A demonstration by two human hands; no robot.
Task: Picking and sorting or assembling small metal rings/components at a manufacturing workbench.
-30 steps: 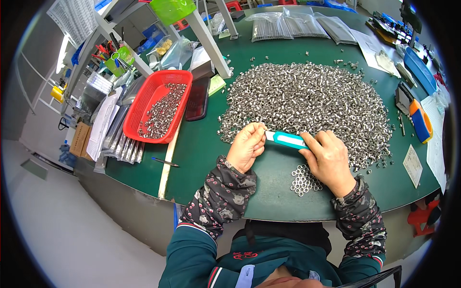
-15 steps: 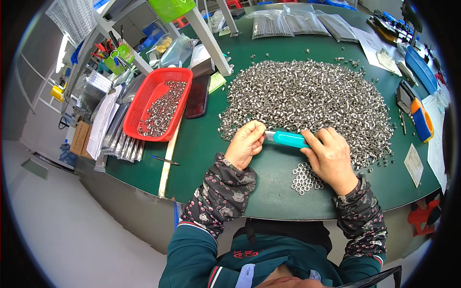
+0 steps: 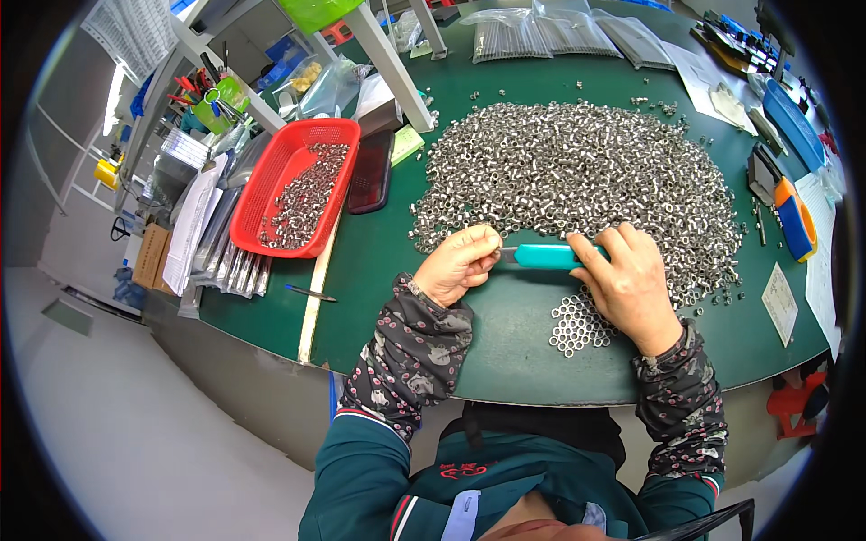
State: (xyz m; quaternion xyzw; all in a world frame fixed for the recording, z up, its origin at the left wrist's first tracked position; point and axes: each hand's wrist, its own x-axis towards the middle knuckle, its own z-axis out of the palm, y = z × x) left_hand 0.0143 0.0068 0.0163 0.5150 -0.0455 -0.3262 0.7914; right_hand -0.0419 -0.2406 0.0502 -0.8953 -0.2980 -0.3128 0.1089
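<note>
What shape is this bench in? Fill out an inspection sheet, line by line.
Surface: green tabletop, loaded with parts
Job's things: heap of metal rings; small ring cluster beside right hand; red basket holding more metal pieces
Clutter: pen, wooden strip, clear bags of rods
Hands: right hand grips teal-handled tool; left hand pinches at its metal tip, any held piece hidden
Cables: nothing clearly seen
Surroundings: red stool, cardboard box

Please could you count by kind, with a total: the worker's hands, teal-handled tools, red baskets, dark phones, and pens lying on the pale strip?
Left hand and right hand: 2
Teal-handled tool: 1
Red basket: 1
Dark phone: 1
Pen: 1
Total: 6
</note>
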